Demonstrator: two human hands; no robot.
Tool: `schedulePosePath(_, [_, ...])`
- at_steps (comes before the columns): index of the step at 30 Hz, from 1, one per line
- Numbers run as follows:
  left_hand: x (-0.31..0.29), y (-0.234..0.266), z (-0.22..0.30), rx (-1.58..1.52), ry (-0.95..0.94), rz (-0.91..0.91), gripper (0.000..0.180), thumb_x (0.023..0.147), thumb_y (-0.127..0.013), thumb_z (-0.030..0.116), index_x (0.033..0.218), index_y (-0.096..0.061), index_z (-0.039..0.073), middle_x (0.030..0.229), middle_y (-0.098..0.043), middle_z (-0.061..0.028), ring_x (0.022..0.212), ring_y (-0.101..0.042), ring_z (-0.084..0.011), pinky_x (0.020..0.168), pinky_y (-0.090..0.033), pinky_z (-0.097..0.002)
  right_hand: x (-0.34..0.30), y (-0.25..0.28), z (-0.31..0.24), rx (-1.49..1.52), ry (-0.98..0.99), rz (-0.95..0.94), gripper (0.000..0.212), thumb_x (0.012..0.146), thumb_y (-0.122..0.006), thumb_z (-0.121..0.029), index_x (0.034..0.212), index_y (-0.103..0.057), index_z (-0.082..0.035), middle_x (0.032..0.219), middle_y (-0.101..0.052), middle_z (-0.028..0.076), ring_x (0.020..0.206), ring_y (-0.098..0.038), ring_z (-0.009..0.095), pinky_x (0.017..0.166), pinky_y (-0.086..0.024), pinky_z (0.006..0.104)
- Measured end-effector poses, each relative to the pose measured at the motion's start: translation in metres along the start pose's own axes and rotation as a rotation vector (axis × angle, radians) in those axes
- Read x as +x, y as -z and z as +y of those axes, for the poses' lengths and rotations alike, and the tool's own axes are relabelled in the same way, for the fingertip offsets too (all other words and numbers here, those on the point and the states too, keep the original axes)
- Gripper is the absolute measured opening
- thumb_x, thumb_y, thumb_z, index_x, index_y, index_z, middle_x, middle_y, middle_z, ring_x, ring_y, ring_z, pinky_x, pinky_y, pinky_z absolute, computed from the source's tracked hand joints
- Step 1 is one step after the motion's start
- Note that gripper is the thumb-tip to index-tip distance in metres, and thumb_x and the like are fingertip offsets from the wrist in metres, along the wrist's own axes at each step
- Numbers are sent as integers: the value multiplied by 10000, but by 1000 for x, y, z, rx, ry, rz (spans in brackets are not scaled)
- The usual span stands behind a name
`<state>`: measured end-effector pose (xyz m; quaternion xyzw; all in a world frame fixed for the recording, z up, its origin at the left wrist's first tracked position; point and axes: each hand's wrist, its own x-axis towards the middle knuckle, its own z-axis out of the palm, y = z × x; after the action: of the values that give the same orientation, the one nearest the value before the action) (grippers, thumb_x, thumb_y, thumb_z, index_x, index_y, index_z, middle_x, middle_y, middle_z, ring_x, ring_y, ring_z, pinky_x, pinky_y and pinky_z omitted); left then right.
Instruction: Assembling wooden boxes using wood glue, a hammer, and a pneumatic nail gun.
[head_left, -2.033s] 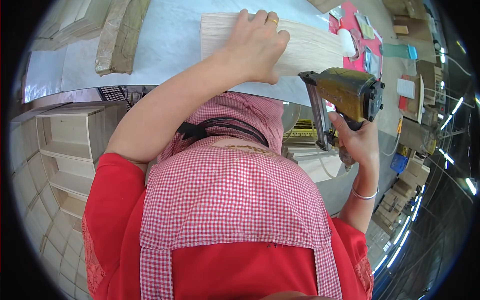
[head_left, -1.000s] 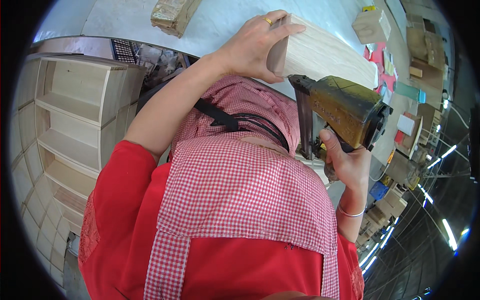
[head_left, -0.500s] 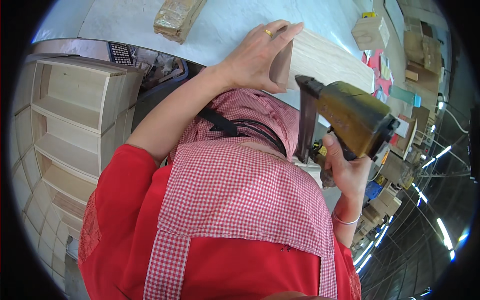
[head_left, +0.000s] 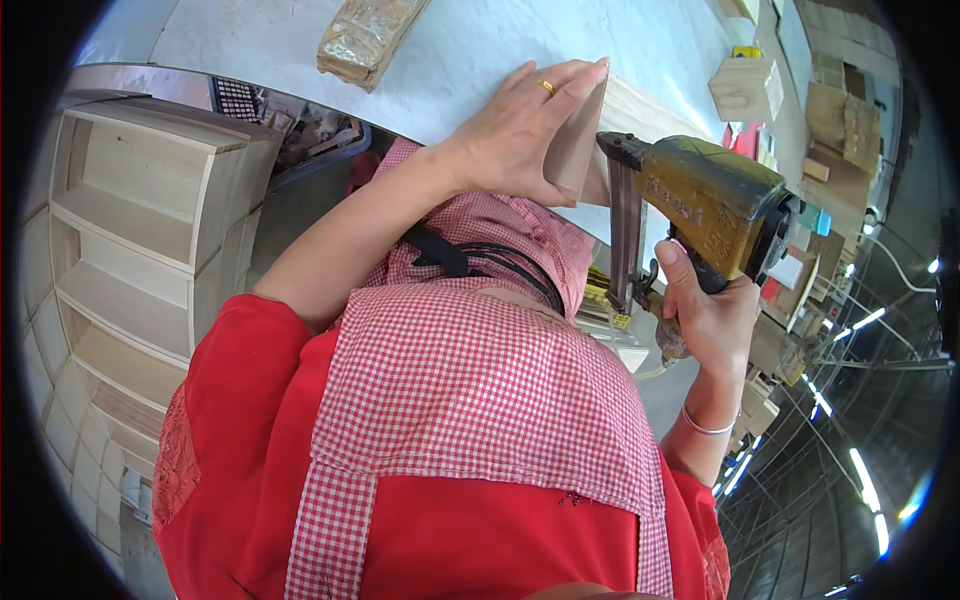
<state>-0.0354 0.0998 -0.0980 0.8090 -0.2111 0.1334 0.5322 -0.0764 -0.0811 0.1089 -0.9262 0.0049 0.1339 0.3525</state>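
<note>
My left hand (head_left: pixel 525 125), with a ring on one finger, is closed around the near end of a pale wooden box-like piece (head_left: pixel 577 145) at the table's front edge. Its thumb presses low on the end board and its fingers lie over the top. My right hand (head_left: pixel 712 305) grips a worn yellow-and-black nail gun (head_left: pixel 715 205) by the handle. The gun's black nose is up at the right side of the wood, by the end board's edge; whether it touches, I cannot tell. Behind the gun, part of the wooden piece is hidden.
On the white table (head_left: pixel 480 50) lies a tape-wrapped bundle (head_left: pixel 368 40). A wooden block (head_left: pixel 745 90) stands at the far right. Stacked wooden drawers (head_left: pixel 135 215) rise at the left. Under the table is a bin (head_left: pixel 325 150) of odds and ends.
The nail gun's nose has come up and in against the edge of the wooden piece. The wooden piece is turned, showing less of its long side. My left hand keeps its hold.
</note>
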Motion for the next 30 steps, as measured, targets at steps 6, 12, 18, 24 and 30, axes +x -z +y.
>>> schedulePosePath(6, [3,-4,1,3,12,-26,1338,521,-904,385,1560,-102,126,1507,-322,-147,1378,-370,-341,1160,-245,-612,2,8,-2,-12,-78,-6,282,874,-788,-248,970,-685,-4,644,-601,-11,487,-503,54,441,-379,219])
schedulePosePath(12, [-1,-2,1,10,6,-5,1340,525,-904,379,1560,-94,120,1503,-326,-154,1374,-378,-340,1159,-248,-611,8,11,-10,-97,-68,-72,282,876,-785,-229,990,-677,4,704,-619,-2,495,-503,53,436,-377,214])
schedulePosePath(18, [-1,-7,-2,-21,2,-6,1330,528,-911,358,1559,-113,91,1505,-328,-180,1383,-360,-358,1170,-254,-563,1,20,-6,-7,-144,29,236,890,-765,-184,977,-670,13,677,-602,-4,489,-502,57,429,-373,220])
schedulePosePath(24, [5,14,13,-125,71,19,1283,570,-919,333,1553,-141,63,1480,-363,-215,1372,-378,-375,1169,-296,-492,-10,79,49,21,-108,418,210,907,-727,-167,969,-638,13,639,-583,-3,461,-481,56,431,-374,227])
schedulePosePath(30, [-15,48,51,-846,763,150,1176,686,-852,500,1508,-191,-19,1399,-420,-303,1282,-479,-404,1079,-399,-546,-16,149,214,-140,-28,555,428,857,-696,-92,1232,-543,46,930,-664,135,783,-670,244,729,-536,360])
